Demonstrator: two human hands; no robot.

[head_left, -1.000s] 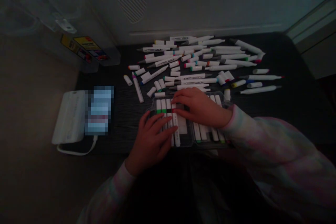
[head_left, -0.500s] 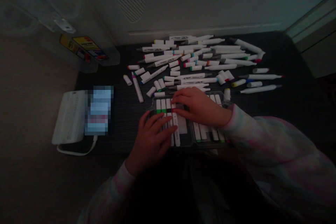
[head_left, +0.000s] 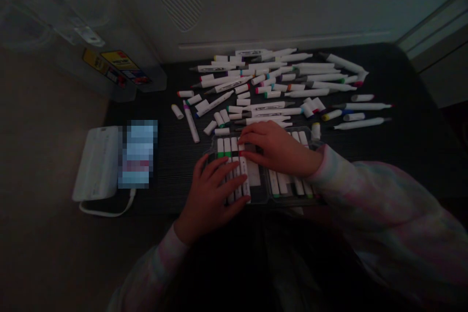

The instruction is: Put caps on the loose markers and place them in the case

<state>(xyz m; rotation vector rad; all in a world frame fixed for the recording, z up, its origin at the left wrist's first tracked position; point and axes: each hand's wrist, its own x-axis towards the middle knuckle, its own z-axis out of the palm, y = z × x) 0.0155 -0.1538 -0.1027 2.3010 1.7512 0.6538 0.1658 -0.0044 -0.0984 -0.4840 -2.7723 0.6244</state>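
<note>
Right grip (head_left: pixel 281 150): thumb and fingertips at the cap end of one red-banded marker (head_left: pixel 243 165); cannot tell whether they pinch it.
Left grip (head_left: pixel 208 197): unclosed, fingers spread over the markers' lower parts.
Left case half: four markers, counting two green-banded markers (head_left: pixel 227 145), one black-banded marker (head_left: pixel 234 144) and the red-banded one.
Right case half: partly hidden by the right grip; four lower ends show.
Case (head_left: pixel 259 196): clear, on the bench (head_left: pixel 168 165).
Beyond: loose markers (head_left: pixel 270 106) and caps (head_left: pixel 177 111), too crowded to count.
Left side: one phone (head_left: pixel 138 156), one white box (head_left: pixel 97 163), one cable (head_left: pixel 109 214).

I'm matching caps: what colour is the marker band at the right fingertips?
Red marker band, head view.
</note>
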